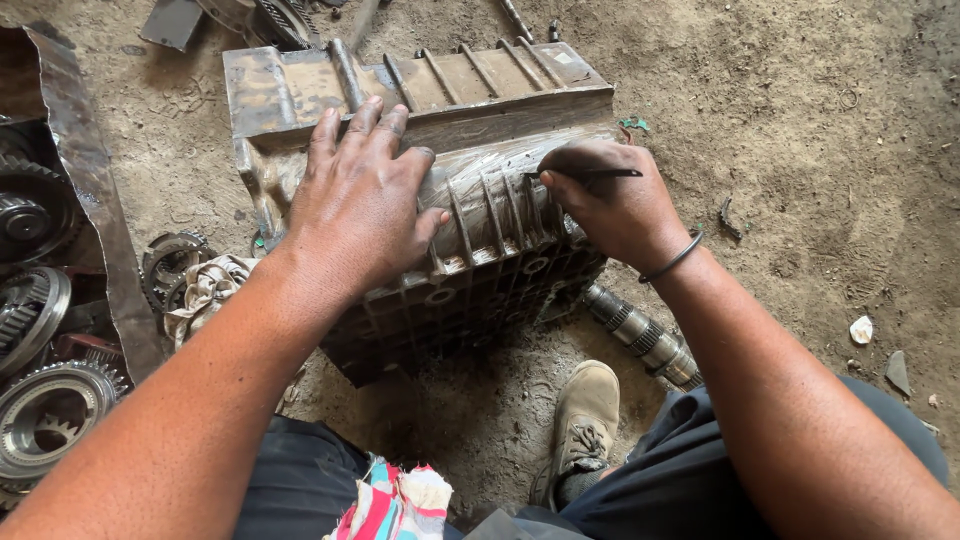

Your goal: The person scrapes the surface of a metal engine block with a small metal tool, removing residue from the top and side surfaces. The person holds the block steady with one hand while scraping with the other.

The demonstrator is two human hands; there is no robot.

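A large ribbed metal housing (pixel 480 270), grimy and grey, lies on the dirt in front of me. My left hand (pixel 360 200) rests flat on its curved top, fingers spread. My right hand (pixel 610 205) is closed around a thin dark pointed tool (pixel 600 173), held level over the housing's right side, tip pointing right. A dark bangle circles that wrist.
Several toothed gears (pixel 45 405) lie on a bent metal sheet (pixel 95 200) at the left. A dirty rag (pixel 205 290) sits beside the housing. A splined shaft (pixel 645 340) lies under my right arm near my shoe (pixel 585 420). A striped cloth (pixel 395 505) rests on my lap.
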